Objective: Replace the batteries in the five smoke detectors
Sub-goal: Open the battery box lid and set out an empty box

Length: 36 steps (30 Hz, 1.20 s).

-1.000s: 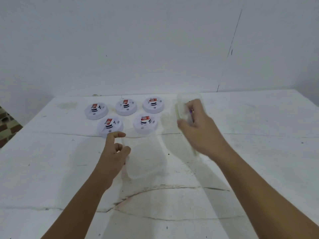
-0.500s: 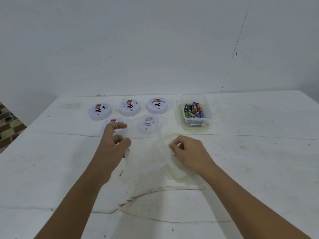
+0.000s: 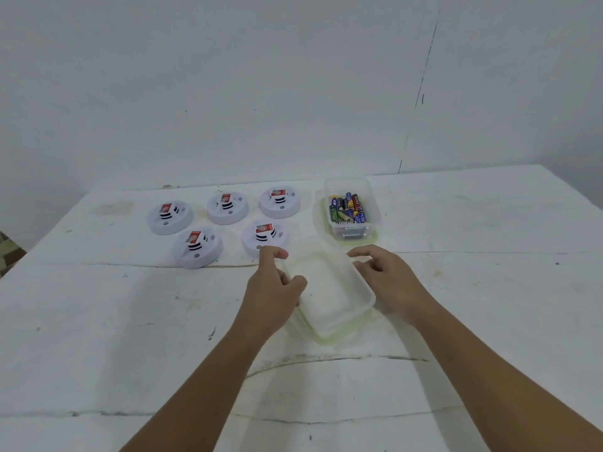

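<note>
Five round white plastic smoke detectors lie on the white scratched table [image 3: 98, 321], each with a red label and black slots on top. Three make a back row: the back-left detector [image 3: 169, 217], the back-middle detector [image 3: 227, 207] and the back-right detector [image 3: 280, 202]. Two lie nearer: the front-left detector [image 3: 197, 246] and the front-right detector [image 3: 265, 237]. They are close to each other but do not touch.

There are two clear plastic rectangular containers. The far container [image 3: 372, 220] stands just to the right of the back row, on a greenish lid, and holds many batteries [image 3: 347, 208] in blue, black, green and yellow; I cannot count them exactly. The near empty container [image 3: 329, 293] sits on a second greenish lid [image 3: 321, 337], between the two hands, and is tilted diagonally.

The left hand [image 3: 275, 288] grips the left side of the empty container, its thumb curled over the rim, and its forefinger reaches close to the front-right detector. The right hand [image 3: 388, 278] is at the right side of the container with its fingers curled; whether it really pinches the rim, I cannot tell.

The far edge of the table meets the white wall [image 3: 293, 93]. The table's left edge shows at the left. Wide bare surface lies to the right of the containers and in front, around the forearms.
</note>
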### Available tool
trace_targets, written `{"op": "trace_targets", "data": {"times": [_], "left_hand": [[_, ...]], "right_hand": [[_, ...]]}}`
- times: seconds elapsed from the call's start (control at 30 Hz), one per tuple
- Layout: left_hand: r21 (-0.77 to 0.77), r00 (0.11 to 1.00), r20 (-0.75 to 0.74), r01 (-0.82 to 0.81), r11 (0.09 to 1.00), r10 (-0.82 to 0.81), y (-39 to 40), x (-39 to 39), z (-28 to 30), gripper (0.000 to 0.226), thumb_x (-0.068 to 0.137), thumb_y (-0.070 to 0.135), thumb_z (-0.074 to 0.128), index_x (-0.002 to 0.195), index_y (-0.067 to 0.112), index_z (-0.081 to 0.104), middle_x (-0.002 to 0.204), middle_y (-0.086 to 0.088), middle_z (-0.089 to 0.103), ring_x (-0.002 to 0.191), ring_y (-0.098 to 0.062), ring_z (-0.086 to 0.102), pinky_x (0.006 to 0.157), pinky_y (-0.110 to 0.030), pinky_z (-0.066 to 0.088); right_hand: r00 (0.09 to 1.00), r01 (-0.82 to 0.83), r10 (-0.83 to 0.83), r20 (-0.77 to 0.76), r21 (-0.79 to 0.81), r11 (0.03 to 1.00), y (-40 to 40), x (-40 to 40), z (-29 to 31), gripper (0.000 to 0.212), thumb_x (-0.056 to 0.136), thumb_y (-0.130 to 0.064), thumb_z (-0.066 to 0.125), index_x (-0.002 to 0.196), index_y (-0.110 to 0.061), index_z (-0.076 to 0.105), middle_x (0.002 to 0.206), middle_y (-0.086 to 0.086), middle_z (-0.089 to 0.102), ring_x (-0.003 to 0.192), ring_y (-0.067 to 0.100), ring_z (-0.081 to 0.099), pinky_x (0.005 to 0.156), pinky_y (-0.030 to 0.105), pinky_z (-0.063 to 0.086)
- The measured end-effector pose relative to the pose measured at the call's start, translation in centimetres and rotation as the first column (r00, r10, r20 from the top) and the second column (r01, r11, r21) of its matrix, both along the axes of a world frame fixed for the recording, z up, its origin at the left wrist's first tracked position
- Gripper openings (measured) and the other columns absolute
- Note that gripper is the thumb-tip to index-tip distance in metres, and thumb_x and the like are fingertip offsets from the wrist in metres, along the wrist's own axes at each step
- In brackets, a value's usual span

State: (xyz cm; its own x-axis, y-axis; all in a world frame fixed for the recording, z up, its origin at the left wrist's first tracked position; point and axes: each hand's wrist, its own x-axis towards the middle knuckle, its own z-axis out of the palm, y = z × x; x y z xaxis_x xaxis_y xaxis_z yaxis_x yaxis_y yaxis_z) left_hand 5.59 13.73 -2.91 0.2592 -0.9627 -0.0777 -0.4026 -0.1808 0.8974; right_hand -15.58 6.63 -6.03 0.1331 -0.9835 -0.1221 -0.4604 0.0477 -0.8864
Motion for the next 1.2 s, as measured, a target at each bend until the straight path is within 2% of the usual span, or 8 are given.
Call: {"op": "trace_targets", "data": {"times": [0.13, 0.33, 0.43, 0.5, 0.7, 0.93, 1.1, 1.2], "left_hand": [[0.029, 0.997, 0.064, 0.031, 0.999, -0.032, 0.2, 0.3, 0.4, 0.031, 0.096, 0.025, 0.065, 0.12, 0.025, 0.045, 0.071, 0.002, 0.054, 0.068, -0.015, 0.063, 0.061, -0.027, 0.047], [0.06, 0.988, 0.147, -0.062, 0.996, 0.052, 1.9, 0.9, 0.9, 0.043, 0.095, 0.063, 0.057, 0.119, 0.029, 0.043, 0.075, 0.0, 0.056, 0.067, -0.015, 0.059, 0.063, -0.029, 0.048], [0.258, 0.955, 0.295, -0.056, 0.965, -0.023, 2.5, 1.3, 1.0, 0.06, 0.094, 0.075, 0.04, 0.101, 0.016, 0.046, 0.081, 0.0, 0.058, 0.069, -0.016, 0.055, 0.063, -0.031, 0.043], [0.352, 0.95, 0.29, 0.011, 0.936, -0.12, 2.5, 1.4, 1.0, 0.063, 0.094, 0.077, 0.035, 0.092, 0.015, 0.047, 0.082, -0.001, 0.059, 0.069, -0.015, 0.052, 0.065, -0.031, 0.043], [0.357, 0.969, 0.173, 0.107, 0.928, -0.179, 0.9, 0.7, 1.4, 0.052, 0.098, 0.069, 0.042, 0.105, 0.018, 0.05, 0.084, -0.004, 0.073, 0.069, -0.017, 0.069, 0.083, -0.039, 0.056], [0.406, 0.964, -0.019, 0.249, 0.879, -0.265, -0.1, -2.3, 1.5, 0.035, 0.106, 0.05, 0.036, 0.109, 0.019, 0.052, 0.087, -0.012, 0.073, 0.061, -0.02, 0.068, 0.069, -0.033, 0.049], [0.531, 0.938, -0.026, 0.307, 0.79, -0.347, -1.2, -4.6, 1.3, 0.035, 0.099, 0.034, 0.04, 0.11, 0.007, 0.06, 0.088, -0.014, 0.077, 0.071, -0.026, 0.069, 0.075, -0.036, 0.052], [0.481, 0.908, -0.068, 0.393, 0.784, -0.413, -1.7, -5.7, 1.3, 0.017, 0.104, 0.022, 0.049, 0.115, 0.01, 0.052, 0.093, -0.015, 0.077, 0.066, -0.025, 0.072, 0.068, -0.033, 0.055]], "right_hand": [[0.999, -0.012, 0.012, 0.041, 0.013, 1.0, 0.3, -0.2, -0.1, 0.013, 0.097, -0.031, 0.067, 0.103, -0.041, 0.073, 0.088, 0.005, 0.072, 0.067, 0.012, 0.06, 0.059, 0.029, 0.048], [0.997, -0.034, 0.033, -0.067, -0.008, 0.999, 0.0, -0.1, -0.6, 0.016, 0.091, -0.031, 0.072, 0.105, -0.041, 0.071, 0.081, -0.007, 0.067, 0.073, 0.01, 0.06, 0.074, 0.033, 0.053], [0.988, -0.05, 0.044, -0.149, -0.04, 0.998, 0.0, 0.0, -0.7, 0.018, 0.089, -0.034, 0.074, 0.106, -0.038, 0.069, 0.077, -0.009, 0.066, 0.074, 0.01, 0.06, 0.071, 0.03, 0.048], [0.981, -0.067, 0.054, -0.188, -0.06, 0.996, 0.1, 0.1, -0.8, 0.017, 0.09, -0.032, 0.073, 0.106, -0.036, 0.068, 0.077, -0.008, 0.065, 0.07, 0.01, 0.057, 0.065, 0.027, 0.045], [0.931, -0.062, 0.032, -0.363, -0.071, 0.996, 0.9, -0.9, -0.5, 0.008, 0.094, -0.029, 0.063, 0.094, -0.025, 0.056, 0.074, -0.008, 0.067, 0.06, 0.012, 0.063, 0.062, 0.032, 0.051], [0.858, -0.003, -0.016, -0.514, -0.036, 0.999, 3.0, -5.6, 0.6, 0.012, 0.093, -0.037, 0.058, 0.096, -0.027, 0.052, 0.087, -0.008, 0.069, 0.08, 0.019, 0.067, 0.077, 0.04, 0.058], [0.869, 0.051, -0.039, -0.493, 0.012, 0.999, 4.5, -8.7, 0.9, 0.013, 0.092, -0.038, 0.06, 0.093, -0.026, 0.055, 0.086, -0.007, 0.071, 0.073, 0.019, 0.07, 0.075, 0.042, 0.061], [0.859, 0.103, -0.093, -0.503, -0.008, 0.995, 4.6, -10.0, 0.8, 0.01, 0.092, -0.037, 0.06, 0.09, -0.027, 0.057, 0.084, -0.008, 0.07, 0.074, 0.017, 0.069, 0.076, 0.042, 0.061]]}}
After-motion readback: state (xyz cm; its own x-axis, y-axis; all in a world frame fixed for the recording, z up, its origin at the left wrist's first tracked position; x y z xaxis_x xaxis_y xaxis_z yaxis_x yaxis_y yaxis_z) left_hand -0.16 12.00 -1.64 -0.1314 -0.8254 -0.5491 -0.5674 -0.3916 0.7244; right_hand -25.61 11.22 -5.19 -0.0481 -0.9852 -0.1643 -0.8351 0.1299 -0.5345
